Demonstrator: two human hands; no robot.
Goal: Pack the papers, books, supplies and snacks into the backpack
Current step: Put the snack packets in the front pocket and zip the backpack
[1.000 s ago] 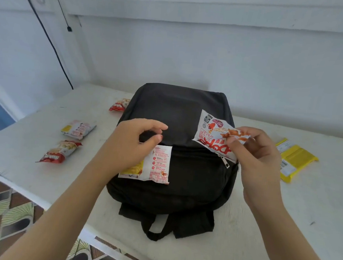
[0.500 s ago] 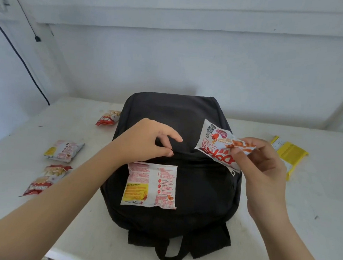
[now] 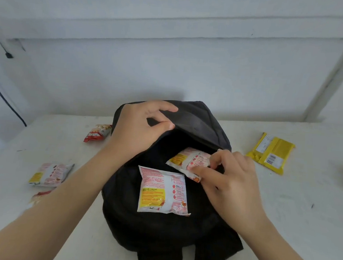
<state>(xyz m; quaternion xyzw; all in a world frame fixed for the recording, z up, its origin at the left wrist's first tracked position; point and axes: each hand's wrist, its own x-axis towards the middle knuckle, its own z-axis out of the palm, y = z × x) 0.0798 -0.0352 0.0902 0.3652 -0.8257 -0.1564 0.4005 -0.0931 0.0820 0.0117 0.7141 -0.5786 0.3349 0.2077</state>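
One black backpack point(image 3: 159, 234), centre of frame, lying flat with its straps toward the lower edge and its top compartment open.

The left hand point(image 3: 142, 127), upper centre: thumb and fingers pinch the flap point(image 3: 195, 121) and hold it up off the opening.

The right hand point(image 3: 232, 180), centre right: fingers curled round a snack packet point(image 3: 188, 160), which sits half inside the mouth of the opening, its far end under the flap's edge.

A second packet point(image 3: 162, 192), white, pink and yellow, lies loose on the outside of the backpack, just below the one in hand.

Left of frame, on the table: a red packet point(image 3: 97, 133) beside the backpack's upper corner, a pale packet point(image 3: 50, 174) lower down, and one more, a half-hidden packet point(image 3: 40, 194), behind the left forearm.

Right of frame: a yellow packet point(image 3: 270, 155), well apart from the backpack.

Progress, as I judge it: the snacks are in hand, with one at the opening and five not yet packed. No papers, books or supplies are in sight. The interior is too dark to tell whether they are already inside.

The table point(image 3: 302, 220): white, scuffed, with a few dark specks, spanning the frame.

Room: a white wall point(image 3: 191, 70) with a ledge across the upper frame, and a black cable point(image 3: 6, 100) at upper left.
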